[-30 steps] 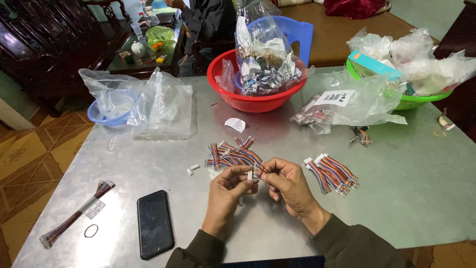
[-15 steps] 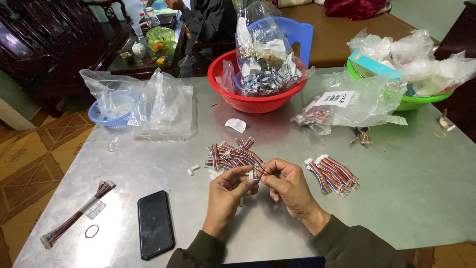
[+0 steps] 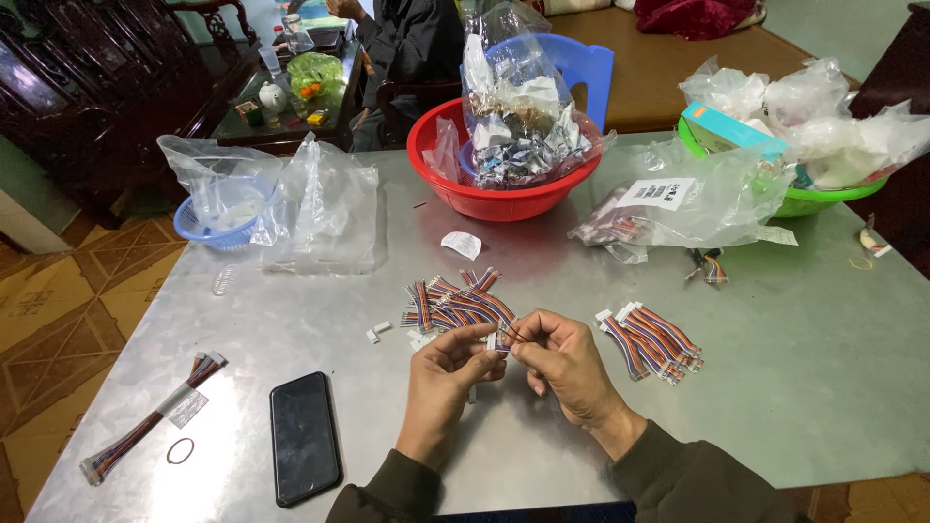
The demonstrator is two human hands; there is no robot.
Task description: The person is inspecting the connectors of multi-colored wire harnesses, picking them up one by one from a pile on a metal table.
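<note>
**Small white plug and thin wire pinched between both hands, sorted bundles to either side**

Nearest: left hand (image 3: 448,373) curled, thumb and fingertips pinched shut on a small white plug (image 3: 491,341). Right hand (image 3: 565,360) closed the same way, fingertips touching the left's, gripping the thin wire (image 3: 514,334) that runs into the plug. Held just above the counter (image 3: 794,387), close in front of the body. Too small to tell whether the wire is seated in the plug or only set against it.

As for progress, judged from how things lie: a neat bundle of striped wire pieces (image 3: 651,339) just right of the right hand, white ends lined up, looking finished. A looser heap of the same coloured wires (image 3: 455,302) just beyond the left hand, touching nothing held, seemingly the stock not yet handled. Two stray white plugs (image 3: 378,331) left of that heap. Roughly part done, a good share left.

Left of the left hand, nearer the counter edge: a black phone (image 3: 304,436) lying flat, a rubber band (image 3: 179,450), and one long taped wire bundle (image 3: 145,421).

Farther off: a paper scrap (image 3: 461,244), a clear empty bag (image 3: 329,208), a small blue basket (image 3: 225,218) in plastic to the far left. Beyond the hands, a red basin (image 3: 504,199) stuffed with crumpled bags; right of it, a labelled clear bag of wires (image 3: 668,208) and a green basin (image 3: 823,199) piled with plastic. At the far end, another person's dark sleeve (image 3: 412,39).
</note>
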